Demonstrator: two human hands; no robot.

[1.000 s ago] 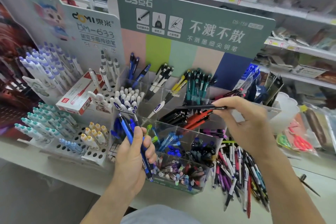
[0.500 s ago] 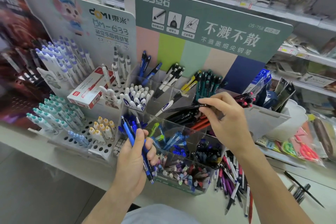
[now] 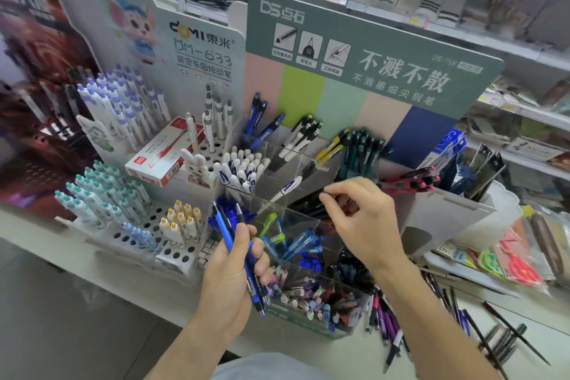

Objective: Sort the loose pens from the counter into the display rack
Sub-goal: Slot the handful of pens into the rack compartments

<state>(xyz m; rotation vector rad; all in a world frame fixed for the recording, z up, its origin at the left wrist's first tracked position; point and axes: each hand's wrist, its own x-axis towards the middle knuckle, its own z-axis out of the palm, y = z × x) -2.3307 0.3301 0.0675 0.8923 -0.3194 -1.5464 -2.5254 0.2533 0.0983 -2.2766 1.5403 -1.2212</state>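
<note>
Your right hand [image 3: 357,219] pinched a black pen [image 3: 308,199] lying level over the rack [image 3: 308,256]; your left hand [image 3: 234,268] gripped blue pens [image 3: 243,253] upright, nearer their compartment.

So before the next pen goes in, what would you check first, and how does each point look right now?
1. Left hand has a firm grip on the blue pens: ok, fingers are curled round the bundle.
2. Right hand has let go of its pen: cannot tell, the fingertips are pinched over the black pens.
3. Room left in that compartment: cannot tell, the hand hides it.
4. Blue pens already stand in the display rack to match against: ok.
5. Loose pens remain on the counter to sort: ok, a pile lies to the rack's right.
</note>
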